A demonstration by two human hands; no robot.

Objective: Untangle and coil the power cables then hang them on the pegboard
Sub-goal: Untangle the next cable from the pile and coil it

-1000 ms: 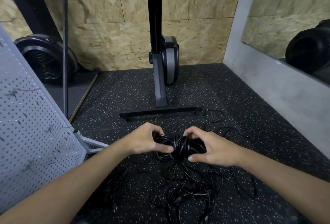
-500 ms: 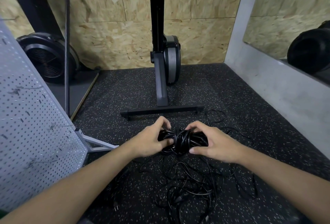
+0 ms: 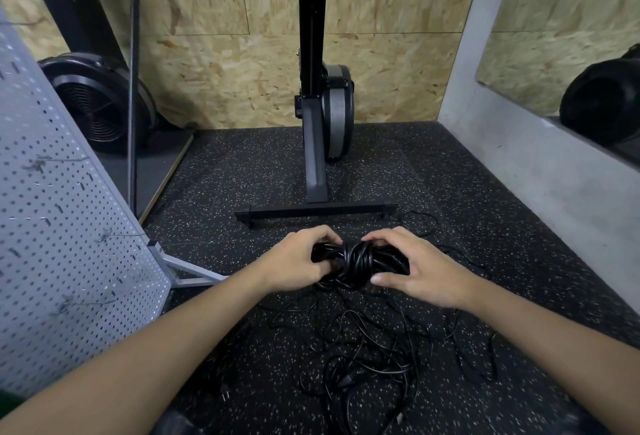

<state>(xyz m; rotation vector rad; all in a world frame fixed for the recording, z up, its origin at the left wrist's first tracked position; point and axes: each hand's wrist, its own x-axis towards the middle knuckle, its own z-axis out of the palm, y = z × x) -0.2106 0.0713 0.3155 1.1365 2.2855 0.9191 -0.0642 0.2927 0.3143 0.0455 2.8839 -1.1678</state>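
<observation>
two hands, left hand [image 3: 300, 261] and right hand [image 3: 420, 266], grip the coiled cable bundle [image 3: 356, 259]; loose cables [image 3: 363, 348] lie below

1 left hand [image 3: 298, 261], 1 right hand [image 3: 426, 271], 1 cable bundle [image 3: 356, 259], 1 pegboard [image 3: 69, 244]

- Cable bundle [image 3: 356, 261] is held between left hand [image 3: 298, 261] and right hand [image 3: 419, 268], centre.
- Loose cables [image 3: 374, 358] are spread on the floor [image 3: 242, 174], below the bundle.
- Pegboard [image 3: 62, 244] is set left.
- Exercise machine [image 3: 317, 164] is placed behind the bundle; fan [image 3: 93, 102] behind the pegboard.
</observation>
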